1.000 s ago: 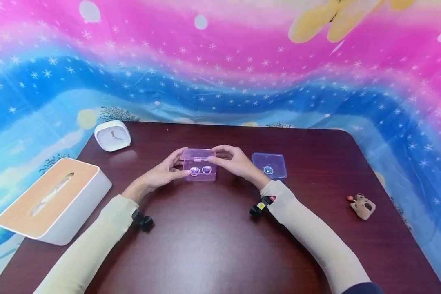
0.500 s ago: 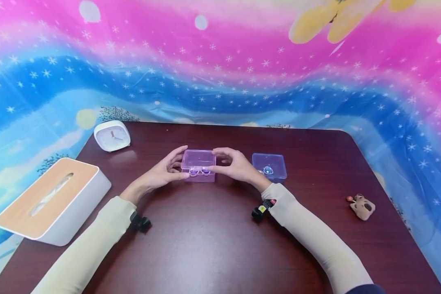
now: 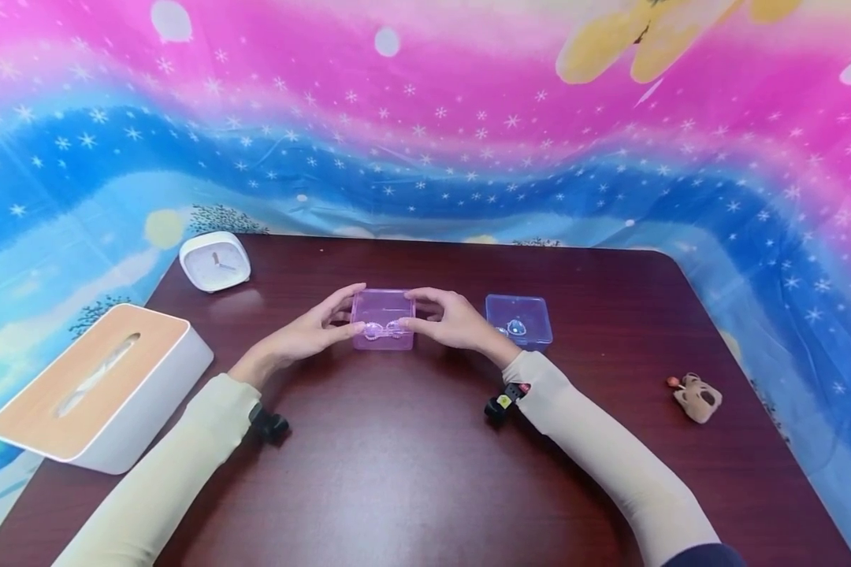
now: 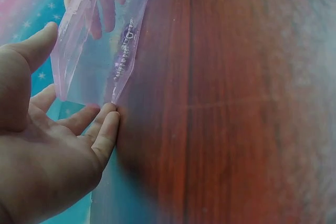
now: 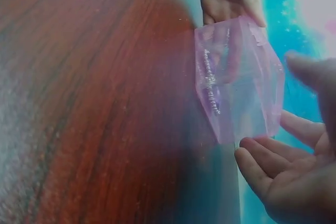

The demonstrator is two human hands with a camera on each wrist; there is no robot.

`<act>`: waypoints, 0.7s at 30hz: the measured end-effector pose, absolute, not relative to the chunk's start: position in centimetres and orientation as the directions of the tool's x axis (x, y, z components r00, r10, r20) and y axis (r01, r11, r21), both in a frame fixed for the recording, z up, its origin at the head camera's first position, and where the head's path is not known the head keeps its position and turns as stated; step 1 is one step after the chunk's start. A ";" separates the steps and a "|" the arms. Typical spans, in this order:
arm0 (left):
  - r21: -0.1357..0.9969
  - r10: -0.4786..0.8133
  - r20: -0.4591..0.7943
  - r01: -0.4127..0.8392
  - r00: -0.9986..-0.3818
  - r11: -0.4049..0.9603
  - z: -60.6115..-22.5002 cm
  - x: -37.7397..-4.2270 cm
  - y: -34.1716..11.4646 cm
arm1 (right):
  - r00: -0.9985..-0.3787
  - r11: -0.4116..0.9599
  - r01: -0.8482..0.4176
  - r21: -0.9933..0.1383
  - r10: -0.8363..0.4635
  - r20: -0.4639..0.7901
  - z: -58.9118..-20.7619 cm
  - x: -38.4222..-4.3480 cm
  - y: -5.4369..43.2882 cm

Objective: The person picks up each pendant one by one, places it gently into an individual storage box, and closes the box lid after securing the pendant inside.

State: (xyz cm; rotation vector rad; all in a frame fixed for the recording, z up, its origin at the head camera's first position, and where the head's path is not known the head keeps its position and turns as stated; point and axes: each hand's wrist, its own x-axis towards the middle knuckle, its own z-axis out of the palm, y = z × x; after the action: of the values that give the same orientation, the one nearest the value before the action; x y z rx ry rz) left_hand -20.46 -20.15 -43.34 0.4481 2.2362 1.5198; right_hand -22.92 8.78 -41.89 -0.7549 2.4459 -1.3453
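A translucent pink plastic box (image 3: 384, 303) stands near the middle of the table, its lid down over it. Through the plastic show two purple gem-like pieces (image 3: 372, 331) with pale beaded rims. My left hand (image 3: 310, 329) holds the box's left end, thumb by the front corner and forefinger at the back corner. At the opposite end my right hand (image 3: 454, 319) holds it the same way. Both wrist views show the fingertips along the ends of the pink box (image 4: 100, 51). To the right, a translucent blue box (image 3: 532, 311) holds blue gem-like pieces (image 3: 515, 327).
On the left stands a white tissue box (image 3: 156, 394) with a wood-coloured top. Behind it, near the back left corner, is a white clock (image 3: 215, 262). A small brown plush charm (image 3: 698, 398) lies at the right. A colourful cloth (image 3: 425, 142) hangs behind the table (image 3: 397, 472).
The pink box's lid has swung down from raised to lying over the box. Both hands have stayed at its ends, thumbs near the front edge. The blue box has not moved.
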 end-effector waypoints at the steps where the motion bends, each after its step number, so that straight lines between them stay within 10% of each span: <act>1: 0.932 0.469 -0.149 0.035 -0.870 0.361 -43.3 -20.5 -20.1 | -0.836 0.439 -0.313 -0.842 -0.548 0.024 -41.8 -22.9 8.7; 14: 0.919 0.472 -0.156 0.047 -0.868 0.390 -43.1 -20.6 -19.5 | -0.841 0.439 -0.252 -0.863 -0.540 -0.030 -41.6 -22.3 9.1; 21: 0.851 0.445 -0.049 0.196 -0.894 0.488 -41.3 -20.4 -19.4 | -0.820 0.538 -0.465 -0.704 -0.561 0.113 -40.1 -21.9 9.6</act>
State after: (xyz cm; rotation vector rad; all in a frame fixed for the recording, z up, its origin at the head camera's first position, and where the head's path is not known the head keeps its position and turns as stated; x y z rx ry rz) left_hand -20.45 -19.39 -41.29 0.5461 2.4729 1.3635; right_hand -21.91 9.59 -40.11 -0.8858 2.6423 -1.1516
